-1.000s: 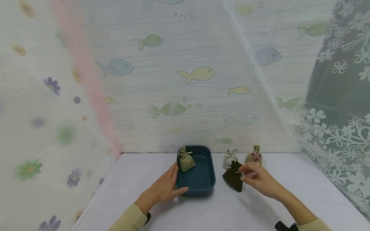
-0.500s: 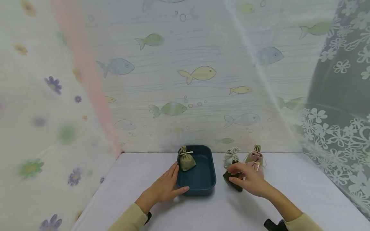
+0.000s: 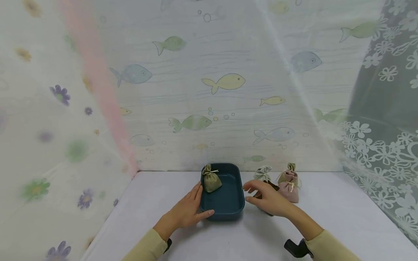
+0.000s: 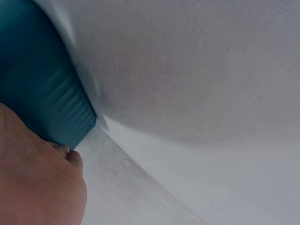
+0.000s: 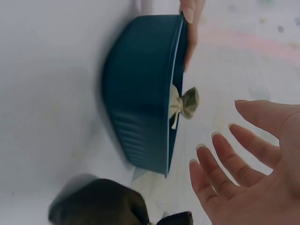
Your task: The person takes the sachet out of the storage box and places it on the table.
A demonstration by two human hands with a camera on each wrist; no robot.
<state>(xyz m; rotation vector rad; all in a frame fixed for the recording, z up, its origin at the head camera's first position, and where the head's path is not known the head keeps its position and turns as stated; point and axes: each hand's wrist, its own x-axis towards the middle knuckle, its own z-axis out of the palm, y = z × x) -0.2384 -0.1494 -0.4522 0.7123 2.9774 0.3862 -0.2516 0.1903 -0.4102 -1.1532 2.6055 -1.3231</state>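
A dark blue rectangular basin (image 3: 225, 203) stands on the table. An olive drawstring pouch (image 3: 212, 183) sits upright in its back left corner. My left hand (image 3: 184, 212) rests against the basin, its straight fingers along the left side and its thumb across the near rim. My right hand (image 3: 267, 197) hovers just right of the basin with relaxed, spread fingers and holds nothing. Behind and below it lies a dark brown drawstring pouch (image 5: 101, 206), largely hidden by the hand in the head view. The right wrist view shows that pouch apart from the fingers.
A pale grey-green pouch (image 3: 262, 173) stands behind my right hand, partly hidden. Right of it stands a pink pouch (image 3: 289, 192), with an olive pouch top (image 3: 291, 166) showing behind. White cloth covers the table (image 3: 228, 241); a fish-print curtain (image 3: 196, 90) hangs along the back edge.
My right hand has moved left, from the dark brown pouch's neck across its front to the basin's right side. The pouch stays on the table. My left hand and the basin have not moved.
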